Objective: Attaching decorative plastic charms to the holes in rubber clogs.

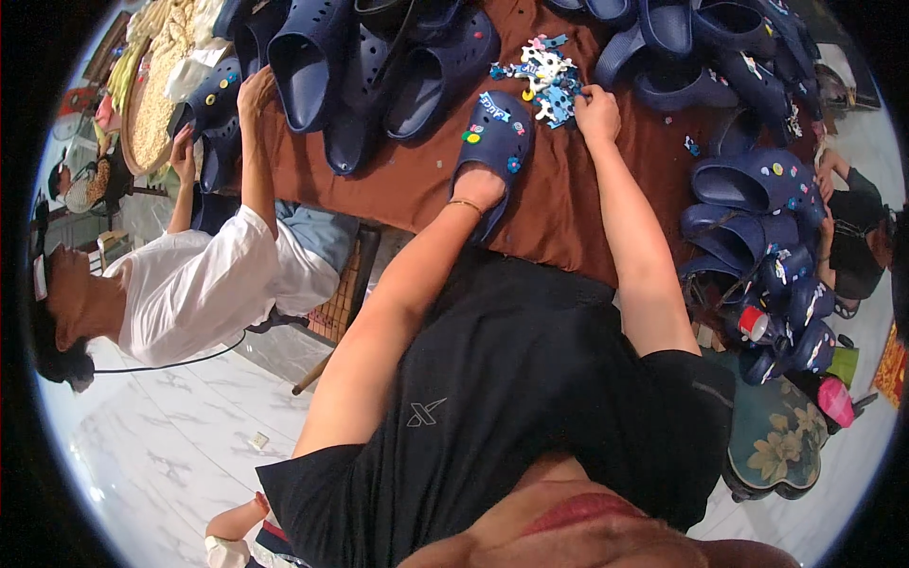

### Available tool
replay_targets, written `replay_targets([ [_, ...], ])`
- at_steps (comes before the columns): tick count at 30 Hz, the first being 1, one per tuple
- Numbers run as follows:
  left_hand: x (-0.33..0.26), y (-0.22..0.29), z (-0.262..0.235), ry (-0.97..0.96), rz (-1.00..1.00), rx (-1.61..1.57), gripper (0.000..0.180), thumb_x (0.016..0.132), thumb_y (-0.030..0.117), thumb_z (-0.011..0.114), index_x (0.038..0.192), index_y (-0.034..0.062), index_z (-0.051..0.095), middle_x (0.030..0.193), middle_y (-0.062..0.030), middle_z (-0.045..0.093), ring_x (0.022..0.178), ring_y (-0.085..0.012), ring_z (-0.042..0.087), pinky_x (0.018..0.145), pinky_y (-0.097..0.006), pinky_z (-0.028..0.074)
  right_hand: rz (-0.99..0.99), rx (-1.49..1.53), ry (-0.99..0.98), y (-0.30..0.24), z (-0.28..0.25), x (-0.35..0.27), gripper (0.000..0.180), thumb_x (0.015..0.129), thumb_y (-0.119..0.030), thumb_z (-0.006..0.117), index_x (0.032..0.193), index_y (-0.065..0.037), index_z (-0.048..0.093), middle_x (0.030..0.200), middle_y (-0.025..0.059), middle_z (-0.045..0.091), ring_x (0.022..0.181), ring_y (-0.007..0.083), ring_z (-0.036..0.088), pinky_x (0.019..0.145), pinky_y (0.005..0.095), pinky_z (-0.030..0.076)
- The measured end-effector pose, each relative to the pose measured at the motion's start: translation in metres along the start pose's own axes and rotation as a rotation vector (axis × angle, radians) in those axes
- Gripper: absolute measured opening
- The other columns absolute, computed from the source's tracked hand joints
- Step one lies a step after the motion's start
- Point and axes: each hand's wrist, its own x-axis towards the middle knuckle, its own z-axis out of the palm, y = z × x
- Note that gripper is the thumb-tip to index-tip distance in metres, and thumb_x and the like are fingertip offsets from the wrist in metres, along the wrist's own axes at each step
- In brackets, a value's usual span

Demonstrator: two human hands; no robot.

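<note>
My left hand (481,186) is pushed into the opening of a navy foam clog (496,137); its fingers are hidden under the upper, and the clog is held on it. Several charms sit in the clog's holes, among them a blue-and-white lettered one (493,106), a yellow flower (472,137) and a blue flower (514,165). To the right, my right hand (597,115) has its fingers pinched together at the edge of a loose pile of white, blue and black shoe charms (554,87). Whatever lies between those fingertips is too small to make out.
A brown cloth (379,194) covers the table. Navy clogs (308,71) crowd its far side, with more stacked clogs (748,185) at the right. A person in white (208,284) handles a clog at left; another in black (857,237) works at right. A stool (776,435) stands nearby.
</note>
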Motion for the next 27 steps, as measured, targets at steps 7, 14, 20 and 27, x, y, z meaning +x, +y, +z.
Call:
replay_targets([
  [7, 0.005, -0.002, 0.001, -0.094, -0.13, -0.125, 0.028, 0.08, 0.019, 0.046, 0.081, 0.005, 0.071, 0.087, -0.0207, 0.067, 0.08, -0.0354, 0.066, 0.076, -0.045, 0.052, 0.036, 0.108, 0.008, -0.005, -0.001, 0.005, 0.037, 0.082, -0.029, 0.054, 0.118, -0.022, 0.062, 0.103, 0.019, 0.065, 0.093, 0.037, 0.062, 0.081, 0.0437, 0.048],
  [14, 0.004, 0.017, -0.025, -0.042, -0.104, -0.199, 0.028, 0.081, 0.019, 0.046, 0.081, 0.005, 0.071, 0.087, -0.0205, 0.067, 0.081, -0.0353, 0.066, 0.076, -0.045, 0.052, -0.055, -0.1, -0.095, -0.01, -0.008, 0.007, 0.029, 0.083, -0.029, 0.058, 0.109, -0.017, 0.065, 0.102, 0.0143, 0.066, 0.09, 0.0361, 0.063, 0.074, 0.0466, 0.05],
  [20, 0.018, 0.021, -0.039, -0.027, -0.128, -0.256, 0.028, 0.081, 0.019, 0.046, 0.081, 0.005, 0.071, 0.088, -0.0204, 0.067, 0.081, -0.0352, 0.066, 0.076, -0.045, 0.052, -0.044, -0.133, -0.092, -0.003, -0.004, 0.015, 0.027, 0.08, -0.027, 0.063, 0.101, -0.012, 0.069, 0.099, 0.0134, 0.068, 0.09, 0.0336, 0.064, 0.076, 0.0447, 0.05],
  [27, 0.029, 0.022, -0.047, -0.023, -0.128, -0.291, 0.028, 0.081, 0.018, 0.046, 0.081, 0.0051, 0.071, 0.088, -0.0202, 0.067, 0.081, -0.0351, 0.066, 0.076, -0.045, 0.052, -0.086, 0.006, -0.029, 0.02, 0.006, 0.023, 0.027, 0.074, -0.026, 0.068, 0.087, -0.002, 0.069, 0.088, 0.017, 0.068, 0.084, 0.0337, 0.065, 0.075, 0.0423, 0.05],
])
